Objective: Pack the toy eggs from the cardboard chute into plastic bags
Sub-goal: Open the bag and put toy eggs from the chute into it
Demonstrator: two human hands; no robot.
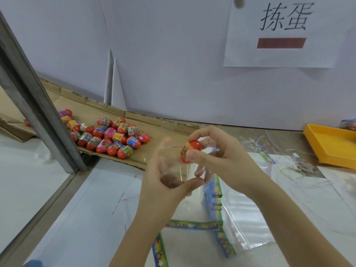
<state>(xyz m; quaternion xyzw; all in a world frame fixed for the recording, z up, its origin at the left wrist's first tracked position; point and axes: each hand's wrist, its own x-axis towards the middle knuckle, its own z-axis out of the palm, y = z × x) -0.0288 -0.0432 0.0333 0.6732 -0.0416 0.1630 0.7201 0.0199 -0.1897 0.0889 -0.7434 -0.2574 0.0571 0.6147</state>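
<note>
My right hand [217, 151] pinches a red toy egg [193, 149] with a colourful wrapper between thumb and fingers, at the mouth of a clear plastic bag [173, 157]. Just left of it and lower, my left hand [169, 182] grips that bag, with its fingers inside the film and its thumb outside. Several more red toy eggs [109, 136] lie in a heap on the cardboard chute [163, 128] at the left.
A stack of clear bags with colourful printed edges [221, 212] lies on the white table under my forearms. A yellow perforated tray [333, 145] stands at the right edge, with plastic scraps [269, 149] beside it. A grey metal post [38, 112] slants across the left.
</note>
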